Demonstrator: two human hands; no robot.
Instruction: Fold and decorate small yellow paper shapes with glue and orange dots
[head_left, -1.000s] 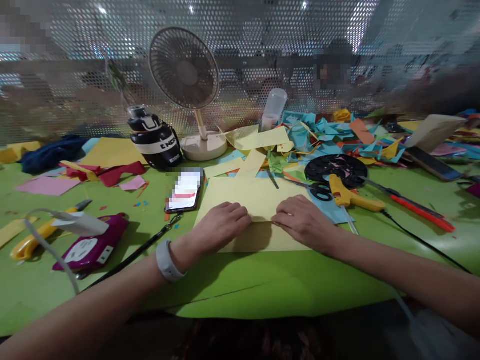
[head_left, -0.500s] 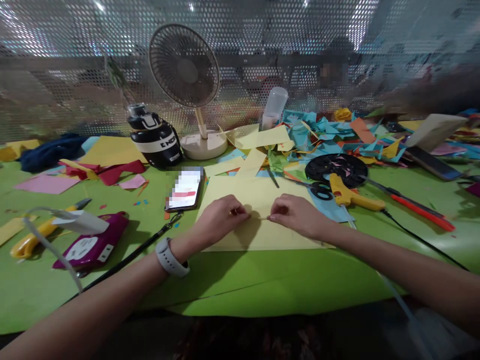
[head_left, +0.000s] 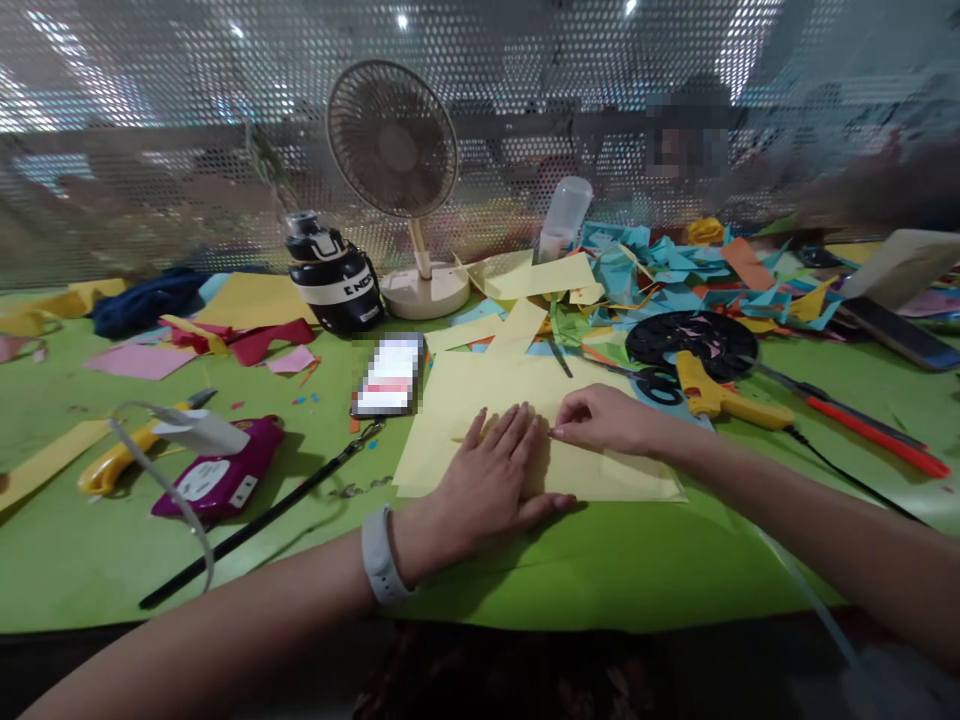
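left hand (head_left: pixel 491 480) flat on yellow paper (head_left: pixel 622 478) — right hand (head_left: pixel 604 420) pinching

Pale yellow paper sheet (head_left: pixel 480 400); lime-green table (head_left: pixel 315 540); yellow glue gun (head_left: pixel 712 392); black-and-white striped bottle (head_left: pixel 335 285)

Overhead lamps glare as bright spots through the perforated screen (head_left: pixel 225 150). The table (head_left: pixel 637 570) is evenly lit, with soft shadows under both forearms. Edges bow outward, and the background is blurred.

phone (head_left: pixel 390 375) left of paper (head_left: pixel 480 395), fan (head_left: pixel 401 170) behind
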